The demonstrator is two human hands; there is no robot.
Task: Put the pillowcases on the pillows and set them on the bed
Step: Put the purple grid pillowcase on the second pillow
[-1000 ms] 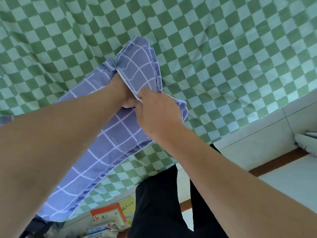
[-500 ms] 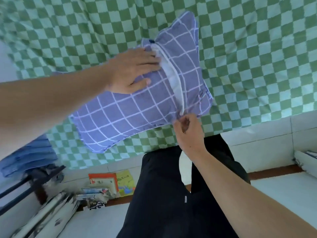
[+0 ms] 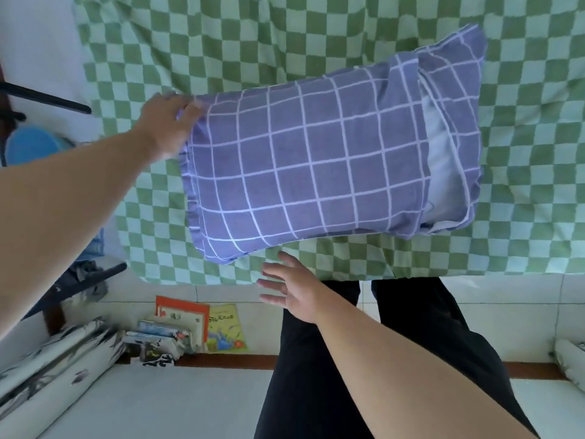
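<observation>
Where the bed carries its green-and-white checked cover, one pillow lies on it in a purple pillowcase with a white grid. Long axis runs from the left hand toward the far right. White inner pillow shows through the case's open end, on the side away from the left hand.

Left hand: at the pillow's closed end, upper corner; fingers laid against the frilled edge. Whether they pinch the fabric or only touch it cannot be told, the fingertips being blurred.

Right hand: just below the pillow's near edge, apart from it, fingers spread and relaxed, holding nothing. Cover's hem hangs behind it.

Black trousers: directly under the right forearm, the person standing against the bed's side.

Books: on the floor, left of the right hand and below it; one orange-covered, one yellow picture book, others stacked beside them.

Rolled paper with black ink marks: further left of the books, beneath the left forearm.

Blue basin: beyond the left forearm, at the far left edge, partly hidden.

Black bar: above the basin, left of the left hand.

White floor tiles with a brown strip lie below the books.
</observation>
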